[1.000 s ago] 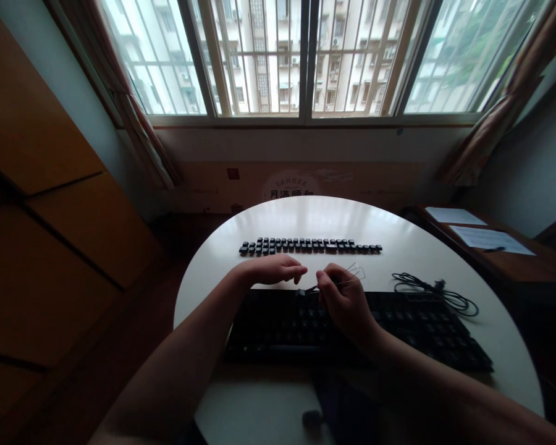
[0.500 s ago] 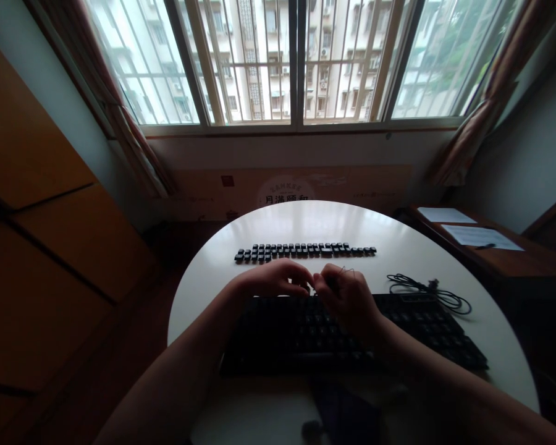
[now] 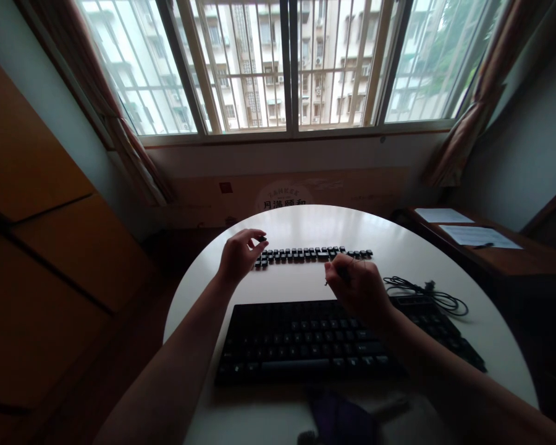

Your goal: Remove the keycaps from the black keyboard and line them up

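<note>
My left hand (image 3: 241,252) pinches a small black keycap (image 3: 261,238) between thumb and fingertips, just above the left end of the rows of loose keycaps (image 3: 301,254). My right hand (image 3: 358,279) is closed around a thin wire tool that looks like a keycap puller (image 3: 326,282). Its wire tip pokes out below the thumb, and most of it is hidden in the fist. Below both hands lies a black keyboard (image 3: 296,364), with its upper left area bare of keycaps. The right forearm covers part of its right side.
A coiled black cable (image 3: 438,300) rests at the keyboard's upper right on the round white table (image 3: 315,219). At the near edge sit a dark purple cloth-like item (image 3: 340,420) and a blurred dark object. A wooden side table (image 3: 500,262) with papers (image 3: 482,236) stands to the right.
My left hand has moved away from the right hand, up and left to the keycap rows, carrying the keycap. The right hand has shifted slightly right, still holding the wire tool.
</note>
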`<state>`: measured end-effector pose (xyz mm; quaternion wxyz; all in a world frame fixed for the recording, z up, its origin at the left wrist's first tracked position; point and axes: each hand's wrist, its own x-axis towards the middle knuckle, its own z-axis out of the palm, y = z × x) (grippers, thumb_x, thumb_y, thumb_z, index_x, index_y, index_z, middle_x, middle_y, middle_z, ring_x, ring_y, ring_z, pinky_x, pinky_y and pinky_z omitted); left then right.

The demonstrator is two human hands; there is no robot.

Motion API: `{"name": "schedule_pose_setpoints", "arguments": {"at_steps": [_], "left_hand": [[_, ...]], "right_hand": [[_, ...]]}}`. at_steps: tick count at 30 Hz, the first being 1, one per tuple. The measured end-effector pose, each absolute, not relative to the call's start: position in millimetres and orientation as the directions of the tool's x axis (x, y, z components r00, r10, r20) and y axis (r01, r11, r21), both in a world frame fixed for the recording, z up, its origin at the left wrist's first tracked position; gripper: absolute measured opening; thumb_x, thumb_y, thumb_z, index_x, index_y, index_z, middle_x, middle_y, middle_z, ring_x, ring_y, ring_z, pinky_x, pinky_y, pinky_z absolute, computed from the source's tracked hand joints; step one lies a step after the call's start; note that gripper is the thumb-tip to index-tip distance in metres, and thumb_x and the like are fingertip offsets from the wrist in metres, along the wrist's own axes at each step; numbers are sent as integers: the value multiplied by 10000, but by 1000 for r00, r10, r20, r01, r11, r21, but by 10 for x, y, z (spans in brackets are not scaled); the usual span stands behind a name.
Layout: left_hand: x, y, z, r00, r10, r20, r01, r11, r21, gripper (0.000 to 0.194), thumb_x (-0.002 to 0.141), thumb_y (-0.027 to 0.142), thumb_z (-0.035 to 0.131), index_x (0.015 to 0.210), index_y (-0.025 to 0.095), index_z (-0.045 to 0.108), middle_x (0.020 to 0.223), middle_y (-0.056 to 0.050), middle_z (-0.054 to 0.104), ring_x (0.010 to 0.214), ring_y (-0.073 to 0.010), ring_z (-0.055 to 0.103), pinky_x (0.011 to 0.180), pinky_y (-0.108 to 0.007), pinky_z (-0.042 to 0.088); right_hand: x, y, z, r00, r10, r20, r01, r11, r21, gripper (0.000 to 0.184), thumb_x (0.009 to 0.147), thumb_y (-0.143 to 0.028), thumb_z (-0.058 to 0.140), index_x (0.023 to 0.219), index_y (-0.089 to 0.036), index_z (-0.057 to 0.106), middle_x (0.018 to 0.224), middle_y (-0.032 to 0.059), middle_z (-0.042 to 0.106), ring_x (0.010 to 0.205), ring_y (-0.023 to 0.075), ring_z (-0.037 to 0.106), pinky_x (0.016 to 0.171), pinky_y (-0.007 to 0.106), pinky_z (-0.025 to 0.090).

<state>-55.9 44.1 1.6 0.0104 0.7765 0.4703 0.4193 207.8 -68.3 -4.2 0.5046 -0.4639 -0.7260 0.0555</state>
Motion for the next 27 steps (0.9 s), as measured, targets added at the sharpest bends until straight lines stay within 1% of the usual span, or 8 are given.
{"name": "schedule_pose_setpoints", "arguments": {"at_steps": [2, 6, 10, 14, 17, 19, 22, 27], "left_hand": [[-558, 476, -54, 285, 783, 552, 759, -536, 370, 250, 811, 289, 673, 1042, 193, 688, 889, -24, 716, 702, -150, 607, 727, -281, 502], [-514, 519, -197, 416, 837, 356, 821, -514, 248, 213, 773, 269, 695, 978, 225, 737, 866, -31, 704, 793, -189, 635, 764, -294, 496], [-496, 533, -252, 509, 820, 262, 800, -563, 206, 201, 779, 270, 677, 961, 257, 762, 881, -32, 716, 876, -215, 635, 808, -303, 489], [-504, 542, -253, 577, 780, 243, 765, -620, 173, 162, 778, 255, 679, 910, 246, 770, 959, -45, 719, 955, -242, 606, 879, -345, 469], [-512, 550, -252, 570, 785, 243, 778, -611, 148, 156, 768, 281, 697, 896, 247, 779, 1042, -66, 685, 1000, -263, 585, 915, -378, 457], [-517, 554, -253, 553, 803, 222, 797, -588, 139, 175, 774, 297, 695, 918, 253, 784, 1046, -76, 670, 1005, -271, 582, 922, -390, 454], [-531, 561, -261, 527, 826, 198, 821, -556, 133, 206, 789, 300, 677, 961, 266, 786, 1034, -77, 665, 1004, -273, 584, 923, -390, 453], [-574, 582, -280, 513, 829, 222, 829, -546, 122, 231, 789, 308, 671, 993, 283, 778, 1040, -60, 668, 1014, -257, 588, 927, -362, 451]], "right_hand": [[2060, -688, -47, -57, 722, 689, 611, 571, -548, 320, 903, -304, 528, 603, -192, 520, 457, -58, 391, 410, 81, 366, 451, 213, 309], [2041, -695, -55, -48, 716, 697, 597, 580, -554, 321, 897, -298, 535, 595, -194, 507, 455, -63, 374, 411, 78, 347, 446, 208, 300], [2040, -702, -78, -67, 728, 682, 597, 577, -557, 319, 895, -295, 541, 594, -194, 508, 465, -56, 400, 421, 81, 356, 444, 208, 300], [2035, -709, -91, -80, 722, 687, 587, 591, -554, 317, 896, -297, 548, 598, -194, 509, 470, -53, 412, 424, 81, 366, 445, 208, 304], [2031, -708, -91, -82, 716, 694, 580, 601, -551, 314, 896, -293, 549, 600, -195, 506, 469, -52, 418, 422, 82, 369, 444, 211, 306], [2031, -707, -87, -86, 718, 691, 575, 602, -554, 312, 897, -293, 546, 603, -196, 508, 471, -50, 426, 422, 83, 373, 443, 212, 308], [2032, -710, -80, -89, 725, 683, 565, 601, -565, 315, 900, -296, 542, 603, -197, 505, 477, -46, 439, 427, 85, 382, 445, 212, 311], [2036, -708, -92, -102, 728, 678, 561, 605, -565, 311, 905, -296, 540, 612, -195, 506, 488, -43, 451, 431, 86, 390, 453, 215, 314]]}}
